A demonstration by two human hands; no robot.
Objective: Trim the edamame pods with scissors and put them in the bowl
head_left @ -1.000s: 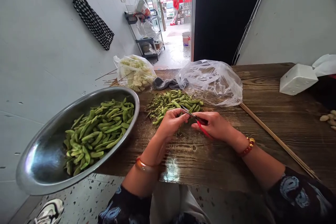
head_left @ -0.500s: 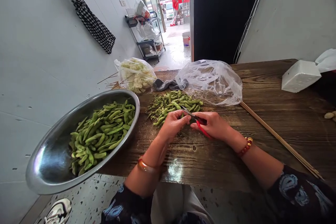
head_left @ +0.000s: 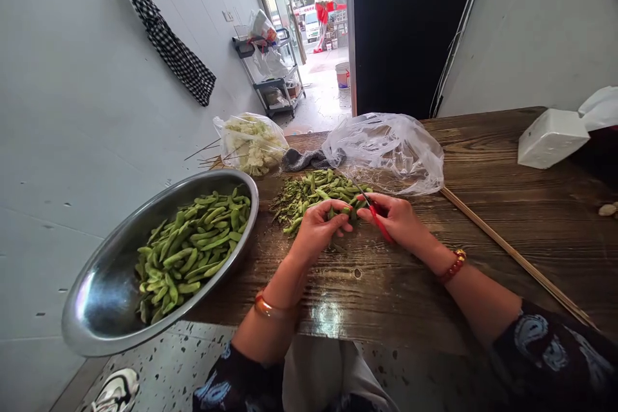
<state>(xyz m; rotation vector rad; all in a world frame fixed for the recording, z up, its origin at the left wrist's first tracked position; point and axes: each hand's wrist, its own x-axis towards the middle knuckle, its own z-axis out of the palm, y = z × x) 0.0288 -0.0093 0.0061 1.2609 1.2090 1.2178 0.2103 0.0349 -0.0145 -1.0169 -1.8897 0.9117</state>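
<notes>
Head | metal basin point(head_left: 111, 299) — heaped green pods point(head_left: 193, 241) | plastic bag point(head_left: 221, 125) — cauliflower point(head_left: 255, 156)

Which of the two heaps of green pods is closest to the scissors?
The heap on the wooden table, close by the scissors in the right hand. The other heap lies in the metal bowl, farther left.

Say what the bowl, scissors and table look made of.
Bowl: polished metal, likely stainless steel; bright glare on its inside.
Scissors: thin dark blades, probably metal; smooth red handle, perhaps plastic or plastic-coated.
Table: brown wood or wood-look top, glossy finish; grain, a knot and reflected light show.
</notes>
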